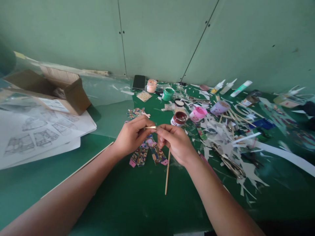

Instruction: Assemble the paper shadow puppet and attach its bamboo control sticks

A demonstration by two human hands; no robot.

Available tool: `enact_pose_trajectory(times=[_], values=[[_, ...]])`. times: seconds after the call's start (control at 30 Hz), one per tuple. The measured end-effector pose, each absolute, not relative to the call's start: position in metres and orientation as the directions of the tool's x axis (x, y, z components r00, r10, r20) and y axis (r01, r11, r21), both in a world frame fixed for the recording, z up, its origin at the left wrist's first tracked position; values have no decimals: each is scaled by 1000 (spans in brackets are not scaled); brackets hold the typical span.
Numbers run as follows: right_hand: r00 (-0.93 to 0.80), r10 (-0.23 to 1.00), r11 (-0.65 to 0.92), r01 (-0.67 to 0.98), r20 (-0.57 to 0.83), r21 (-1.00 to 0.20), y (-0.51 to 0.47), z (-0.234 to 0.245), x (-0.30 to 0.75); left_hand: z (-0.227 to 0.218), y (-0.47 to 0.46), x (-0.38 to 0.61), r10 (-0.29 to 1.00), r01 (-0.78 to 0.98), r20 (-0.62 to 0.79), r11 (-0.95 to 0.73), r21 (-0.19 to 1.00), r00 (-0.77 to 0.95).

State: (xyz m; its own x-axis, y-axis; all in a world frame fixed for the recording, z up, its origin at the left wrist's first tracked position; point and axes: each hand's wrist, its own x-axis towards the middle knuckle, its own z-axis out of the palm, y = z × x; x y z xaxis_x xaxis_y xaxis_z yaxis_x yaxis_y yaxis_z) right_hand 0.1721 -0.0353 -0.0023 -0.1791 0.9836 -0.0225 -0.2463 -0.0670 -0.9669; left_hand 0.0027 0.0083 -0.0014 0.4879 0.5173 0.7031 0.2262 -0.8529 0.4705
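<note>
My left hand is closed around a thin wooden stick, whose pale end pokes out between thumb and forefinger. My right hand pinches at the tip of that stick, thumb against curled fingers. Below the right hand a second wooden stick points toward me; whether it is held or lies on the table is hidden. A long thin strip runs beside my left forearm, and I cannot tell if it joins the held stick. Under both hands lies a patterned paper figure with pink ends, partly covered.
An open cardboard box and printed drawings lie left. Paint jars, including dark red, pink and green, stand ahead. Paper scraps, metal scissors-like tools and glue bottles are on the right.
</note>
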Motion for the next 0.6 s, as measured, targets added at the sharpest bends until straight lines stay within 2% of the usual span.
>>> enact_pose_trajectory(times=[0.13, 0.27, 0.43, 0.6], values=[[-205, 979, -58, -256, -5, -965, -35, -3, 172, -1, 8, 3, 528, 218, 691, -844, 489, 494], [-159, 986, 11, -229, 48, -973, -36, -4, 170, -3, 8, 2, 531, 235, 691, -844, 482, 490], [-110, 985, 121, -130, 135, -984, -38, -2, 169, -5, 7, 1, 545, 249, 671, -834, 492, 503], [-110, 983, 140, -49, 144, -989, -39, -1, 168, -5, 7, 1, 534, 254, 690, -843, 474, 489]])
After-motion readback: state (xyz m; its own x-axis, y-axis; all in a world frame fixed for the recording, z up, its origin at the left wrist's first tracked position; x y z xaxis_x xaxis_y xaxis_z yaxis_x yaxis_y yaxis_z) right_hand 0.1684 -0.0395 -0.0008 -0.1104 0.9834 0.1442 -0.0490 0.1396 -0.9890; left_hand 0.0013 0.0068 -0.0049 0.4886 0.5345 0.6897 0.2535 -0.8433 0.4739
